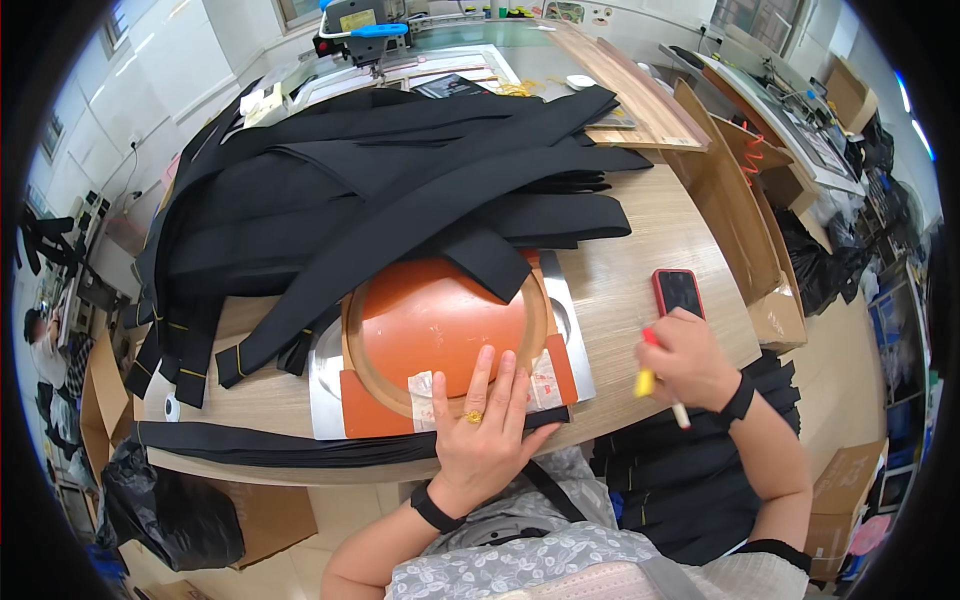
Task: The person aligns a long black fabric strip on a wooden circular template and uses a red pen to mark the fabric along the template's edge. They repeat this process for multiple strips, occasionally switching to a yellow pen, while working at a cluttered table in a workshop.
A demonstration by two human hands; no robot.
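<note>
My left hand lies palm down with spread fingers on the near part of an orange-and-metal template plate. A round orange panel with a brown ring is set in that plate, and pieces of worn tape stick to it. Along the table's near edge, a stack of black fabric strips runs under the plate's edge, with my left thumb by its right end. My right hand is raised over the table's right side. It grips a red-and-yellow marker; a white pen-like end also pokes out below the fist.
Black fabric bands are heaped across the table. A red-cased phone lies beyond my right hand. More black strips hang at the right. A sewing machine head stands behind. Cardboard flanks the table; another person is far left.
</note>
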